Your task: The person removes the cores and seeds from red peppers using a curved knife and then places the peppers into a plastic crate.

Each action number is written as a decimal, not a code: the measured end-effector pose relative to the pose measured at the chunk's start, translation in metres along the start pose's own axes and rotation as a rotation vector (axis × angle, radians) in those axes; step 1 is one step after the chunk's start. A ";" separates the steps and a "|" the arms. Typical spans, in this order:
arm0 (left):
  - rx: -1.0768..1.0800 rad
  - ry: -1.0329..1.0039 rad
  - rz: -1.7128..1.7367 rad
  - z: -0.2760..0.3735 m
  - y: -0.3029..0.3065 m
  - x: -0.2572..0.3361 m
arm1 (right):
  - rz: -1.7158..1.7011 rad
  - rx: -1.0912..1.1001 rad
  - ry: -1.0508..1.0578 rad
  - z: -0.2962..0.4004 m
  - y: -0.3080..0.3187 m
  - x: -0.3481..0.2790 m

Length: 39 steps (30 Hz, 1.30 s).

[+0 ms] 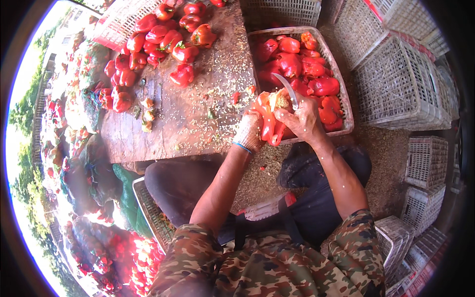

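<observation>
My left hand (pixel 249 130), in a pale knitted glove, grips a cut-open red bell pepper (pixel 265 118) over the gap between the table and a crate. My bare right hand (pixel 302 117) holds a curved knife (pixel 288 87), its blade pointing up and to the left, while its thumb and fingers press at the pepper's pale seed core (pixel 282 102). Below and beyond the right hand, a plastic crate (pixel 347 100) holds many red peppers (pixel 291 65). Whole red peppers (pixel 157 35) lie heaped at the far left of the wooden table (pixel 185 130), which is strewn with seeds.
Stacked plastic crates (pixel 393 81) stand at the right. Pepper scraps (pixel 147 115) lie on the table. Filled net bags (pixel 100 167) stand beyond its left edge. Another crate (pixel 148 211) is beside my left leg. Seeds cover the floor (pixel 256 178) between my legs.
</observation>
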State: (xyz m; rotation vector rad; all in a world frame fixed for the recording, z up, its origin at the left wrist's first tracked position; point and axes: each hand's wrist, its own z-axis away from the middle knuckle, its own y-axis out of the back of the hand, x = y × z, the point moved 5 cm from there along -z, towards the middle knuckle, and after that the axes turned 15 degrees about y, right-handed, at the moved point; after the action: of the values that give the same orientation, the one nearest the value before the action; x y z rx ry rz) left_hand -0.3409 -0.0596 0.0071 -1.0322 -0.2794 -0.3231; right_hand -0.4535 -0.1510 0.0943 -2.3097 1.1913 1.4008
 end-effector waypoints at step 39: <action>0.459 -0.227 -1.862 -0.134 0.042 -0.094 | 0.052 0.228 -0.169 -0.043 0.089 -0.002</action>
State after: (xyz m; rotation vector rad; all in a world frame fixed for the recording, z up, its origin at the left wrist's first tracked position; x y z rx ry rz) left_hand -0.4010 -0.1440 -0.1268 -0.0562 -1.4278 -1.7020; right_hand -0.4890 -0.2308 0.1399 -1.9806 1.2927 1.3672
